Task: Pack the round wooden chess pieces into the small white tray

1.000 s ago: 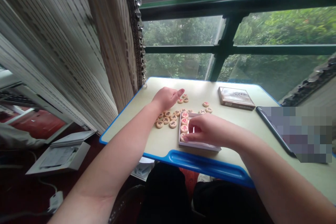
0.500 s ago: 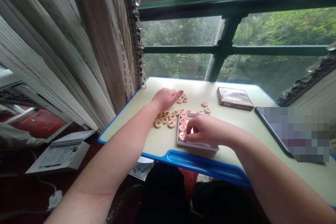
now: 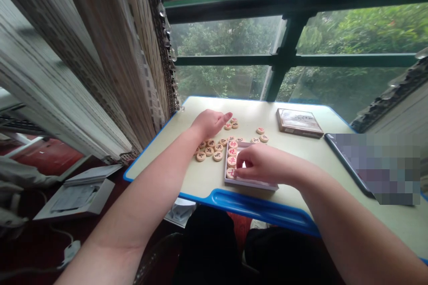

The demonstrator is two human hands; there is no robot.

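Note:
The fingertips of my right hand (image 3: 262, 164) pinch the edge of the nearest red-marked xiangqi piece (image 3: 230, 173), at the front left corner of a shallow open box (image 3: 252, 185). Behind that piece, several red-marked pieces form a row along the box's left wall. My right hand hides much of the box's inside. My left hand (image 3: 207, 124) is curled over the table beyond the loose pieces, thumb pointing right; its underside and anything in it are hidden. Several black-marked pieces (image 3: 209, 151) lie between my left forearm and the box.
A few pieces (image 3: 234, 125) lie beside my left thumb, others (image 3: 260, 131) behind the box. A flat decorated box (image 3: 300, 122) sits at the back right, near a dark-edged tablet-like device (image 3: 351, 169) with a blurred face. The table (image 3: 167, 160) has a blue rim.
The view has shifted slightly. Both hands keep nearly the same places, and the row of pieces in the box looks the same.

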